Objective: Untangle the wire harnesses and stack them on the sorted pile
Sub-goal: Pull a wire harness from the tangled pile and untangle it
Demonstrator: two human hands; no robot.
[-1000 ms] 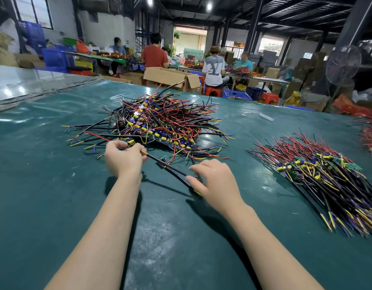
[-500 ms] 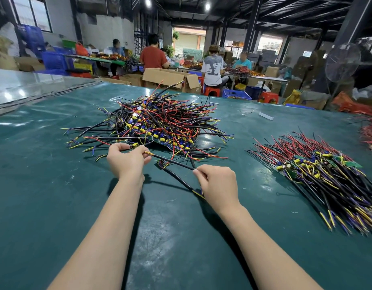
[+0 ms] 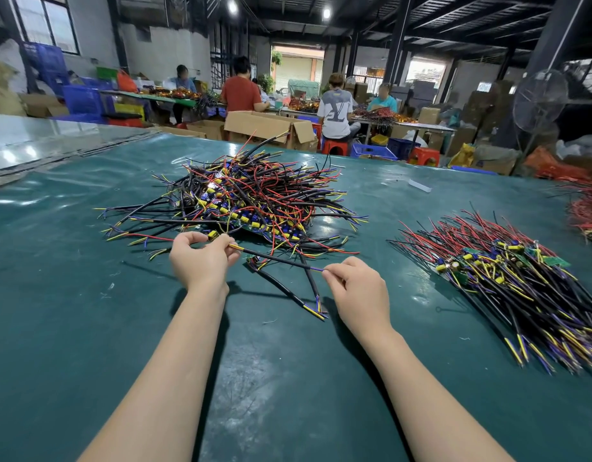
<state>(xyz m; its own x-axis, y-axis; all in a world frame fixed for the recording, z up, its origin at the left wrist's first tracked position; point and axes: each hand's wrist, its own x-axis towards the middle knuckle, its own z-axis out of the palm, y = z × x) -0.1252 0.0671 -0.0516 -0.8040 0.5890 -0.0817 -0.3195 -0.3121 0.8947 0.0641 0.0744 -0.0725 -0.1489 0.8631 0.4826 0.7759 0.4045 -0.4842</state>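
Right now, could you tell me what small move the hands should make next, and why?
Probably lift the cable clear of the tangle: left hand and right hand pinch its ends, it crosses loose wires, and the sorted pile lies to the right.

A large dark mark resembling "LV" is showing on a seated person's white T-shirt (image 3: 334, 110); nothing else is reading clearly.

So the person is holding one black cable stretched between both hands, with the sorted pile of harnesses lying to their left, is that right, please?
Not quite: the head view shows the sorted pile on their right, not their left. The rest holds: the left hand and right hand hold one black cable stretched between them.
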